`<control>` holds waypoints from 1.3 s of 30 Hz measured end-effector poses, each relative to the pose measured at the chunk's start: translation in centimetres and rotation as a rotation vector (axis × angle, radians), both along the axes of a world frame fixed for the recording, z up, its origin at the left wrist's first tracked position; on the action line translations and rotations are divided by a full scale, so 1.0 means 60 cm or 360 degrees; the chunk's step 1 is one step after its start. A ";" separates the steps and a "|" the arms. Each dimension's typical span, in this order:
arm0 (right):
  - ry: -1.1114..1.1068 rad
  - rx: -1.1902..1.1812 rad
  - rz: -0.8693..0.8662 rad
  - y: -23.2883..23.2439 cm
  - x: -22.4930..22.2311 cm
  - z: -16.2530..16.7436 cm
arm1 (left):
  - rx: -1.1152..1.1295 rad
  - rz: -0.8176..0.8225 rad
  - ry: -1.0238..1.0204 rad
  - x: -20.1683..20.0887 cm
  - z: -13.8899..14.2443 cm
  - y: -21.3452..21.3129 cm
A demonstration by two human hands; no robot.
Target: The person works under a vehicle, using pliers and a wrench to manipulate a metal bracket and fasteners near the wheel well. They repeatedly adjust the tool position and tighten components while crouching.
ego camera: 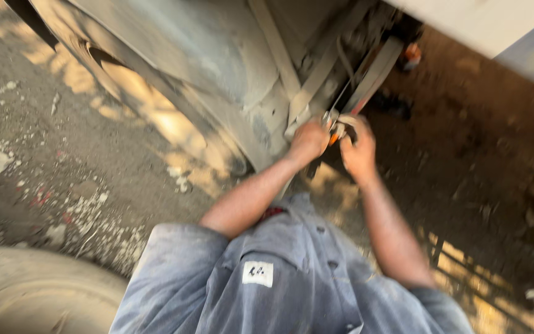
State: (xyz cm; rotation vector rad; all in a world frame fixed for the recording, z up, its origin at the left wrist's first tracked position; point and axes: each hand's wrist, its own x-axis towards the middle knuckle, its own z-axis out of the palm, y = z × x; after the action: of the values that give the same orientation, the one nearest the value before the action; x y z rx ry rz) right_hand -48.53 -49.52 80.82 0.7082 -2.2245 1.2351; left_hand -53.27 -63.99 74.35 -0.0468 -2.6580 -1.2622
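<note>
Centre frame: our left hand (307, 141) and right hand (358, 151) grip a blurred tool (336, 131); we should brace both wrists.

Warm, low sunlight dapples the ground (125, 105) in patches — deep shadow at right; heavy motion blur throughout.
</note>
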 end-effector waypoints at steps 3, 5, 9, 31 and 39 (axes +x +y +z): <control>-0.1101 -0.1244 0.0274 -0.013 -0.029 -0.031 | -0.0012 0.0007 -0.0183 -0.017 -0.033 -0.014; -0.1820 -0.1233 0.0394 -0.018 -0.045 -0.052 | 0.0112 0.0028 -0.0221 -0.025 -0.043 -0.027; -0.0269 -0.0262 0.0210 -0.028 -0.059 -0.100 | 0.0122 0.0034 -0.0207 -0.036 -0.048 -0.047; -0.1471 -0.0910 0.0324 -0.049 -0.108 -0.139 | 0.0186 -0.0151 -0.0658 -0.121 -0.102 -0.051; -0.1757 -0.1280 -0.0225 -0.030 -0.098 -0.157 | -0.0066 -0.0380 -0.0439 -0.110 -0.042 -0.049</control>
State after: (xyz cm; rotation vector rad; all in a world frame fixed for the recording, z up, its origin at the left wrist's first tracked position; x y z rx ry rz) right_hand -54.39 -51.33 71.39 -0.5879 -2.0331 2.5823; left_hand -59.85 -66.94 71.82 -0.2173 -2.9881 -1.3712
